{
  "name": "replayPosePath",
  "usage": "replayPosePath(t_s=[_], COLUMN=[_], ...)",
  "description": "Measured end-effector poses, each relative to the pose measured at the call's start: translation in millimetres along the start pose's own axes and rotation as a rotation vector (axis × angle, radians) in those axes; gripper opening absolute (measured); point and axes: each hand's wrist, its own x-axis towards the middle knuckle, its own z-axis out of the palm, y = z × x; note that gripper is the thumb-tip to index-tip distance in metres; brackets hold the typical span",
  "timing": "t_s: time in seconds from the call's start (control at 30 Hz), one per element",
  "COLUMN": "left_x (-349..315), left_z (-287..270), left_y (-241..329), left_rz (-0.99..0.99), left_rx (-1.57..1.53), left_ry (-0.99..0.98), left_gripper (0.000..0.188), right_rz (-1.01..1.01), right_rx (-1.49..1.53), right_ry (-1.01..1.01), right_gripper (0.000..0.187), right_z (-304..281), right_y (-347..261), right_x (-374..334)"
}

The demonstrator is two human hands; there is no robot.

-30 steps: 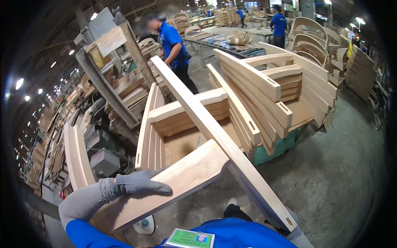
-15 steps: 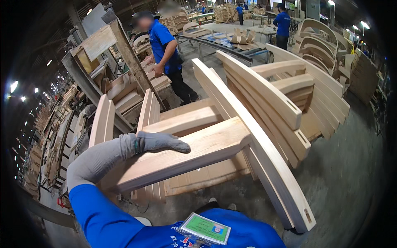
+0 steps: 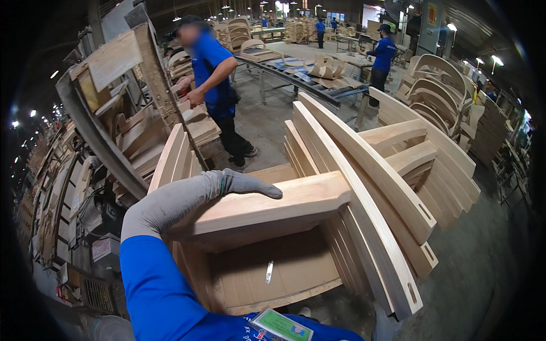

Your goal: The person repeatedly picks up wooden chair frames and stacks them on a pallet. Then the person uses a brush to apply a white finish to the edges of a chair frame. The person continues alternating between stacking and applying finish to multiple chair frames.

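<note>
In a grey glove, my left hand [image 3: 250,184] lies over the top of a broad crosspiece of a pale wooden frame [image 3: 284,207], fingers together and bent over it; the thumb is hidden. A long curved side piece [image 3: 375,233] with a slot near its lower end meets the crosspiece at the right. More upright curved pieces [image 3: 172,156] stand beyond my forearm at the left. Similar frame parts lie close under the held one, around a brown board [image 3: 250,278] with a small white strip on it. My right hand is out of sight.
Right of the held frame leans a stack of like frames [image 3: 421,165]. A co-worker in blue [image 3: 210,79] stands by a rough wooden rack [image 3: 159,74] at the far left. Beyond are a roller table [image 3: 307,85], curved wooden parts [image 3: 438,85] and another person [image 3: 384,54].
The held frame has come down over the parts below, its side piece now running alongside theirs. My left hand stays on the crosspiece. The view has shifted, showing more of the brown board.
</note>
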Motion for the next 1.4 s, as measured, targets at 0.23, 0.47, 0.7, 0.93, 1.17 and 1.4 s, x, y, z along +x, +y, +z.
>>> replayPosePath(t_s=[0.23, 0.47, 0.7, 0.93, 1.17, 1.4], left_x=[11, -41, -200, -305, -285, -252], left_z=[-26, -31, 41, 187, 323, 392], left_y=[-14, 1, -19, -110, -128, -139], left_rz=[-0.019, -0.034, -0.215, 0.048, 0.137, 0.115], left_rx=[0.007, 0.569, 0.65, -0.408, -0.738, -0.525], left_ry=[-0.015, 0.231, 0.979, 1.34, 1.42, 1.611], left_gripper=[0.07, 0.076, 0.073, 0.057, 0.058, 0.06], right_rz=[-0.055, -0.227, -0.387, -0.448, -0.546, -0.684], right_rx=[-0.097, -0.046, 0.071, 0.039, 0.038, 0.165], right_ry=[-0.037, -0.312, -0.399, -0.53, -0.619, -0.513], right_gripper=[0.072, 0.074, 0.079, 0.084, 0.069, 0.057], right_z=[18, 8, 9, 10, 8, 33], right_y=[11, 48, 65, 60, 89, 140], right_x=[30, 52, 64, 69, 79, 91])
